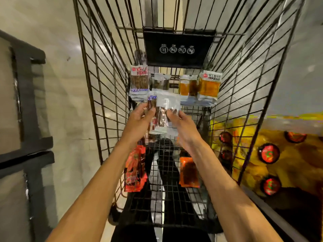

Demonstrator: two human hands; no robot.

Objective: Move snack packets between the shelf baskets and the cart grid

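Observation:
Both my hands reach into a black wire cart (pixel 104 88). My left hand (pixel 139 119) pinches a clear packet of brown sticks (pixel 151 102). My right hand (pixel 181 126) grips a clear packet with dark snacks (pixel 166 110) beside it; the two packets overlap. Against the cart's far grid stand a brown-stick packet (pixel 139 79), a dark packet (pixel 160 82) and two orange packets (pixel 187 86), (pixel 208 86). A red packet (pixel 134 172) and an orange packet (pixel 188 172) lie on the cart floor below my arms.
A black flap with white icons (pixel 178 48) hangs on the cart's far end. To the right, outside the cart, is a yellow display with red round items (pixel 269 154). A dark-framed shelf unit (pixel 26 102) stands at the left. My dark-trousered legs show through the cart floor.

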